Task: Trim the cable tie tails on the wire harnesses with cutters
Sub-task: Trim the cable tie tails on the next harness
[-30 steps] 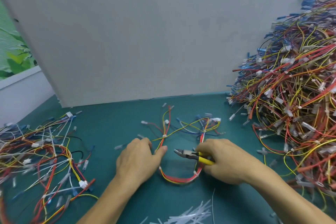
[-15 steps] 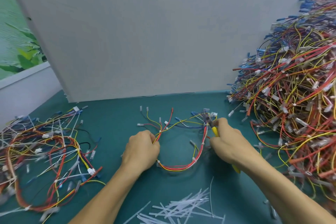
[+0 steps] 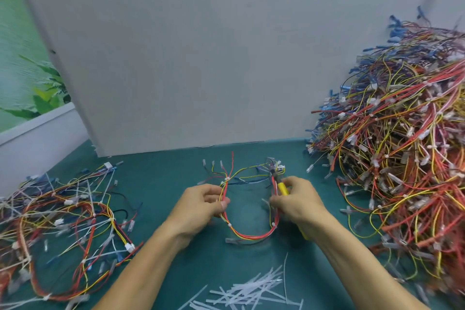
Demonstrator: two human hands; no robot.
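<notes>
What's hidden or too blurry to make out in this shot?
Head view: yellow-handled cutters, tips blurred against the red-and-yellow wire harness, handles mostly under the right hand.
Head view: big multicoloured tangled harness heap, cut by the right edge.
Head view: clear cut tie tails, cut by the bottom edge.

Left hand (image 3: 201,205) pinches harness (image 3: 251,234); right hand (image 3: 297,199) grips cutters (image 3: 281,187).
</notes>
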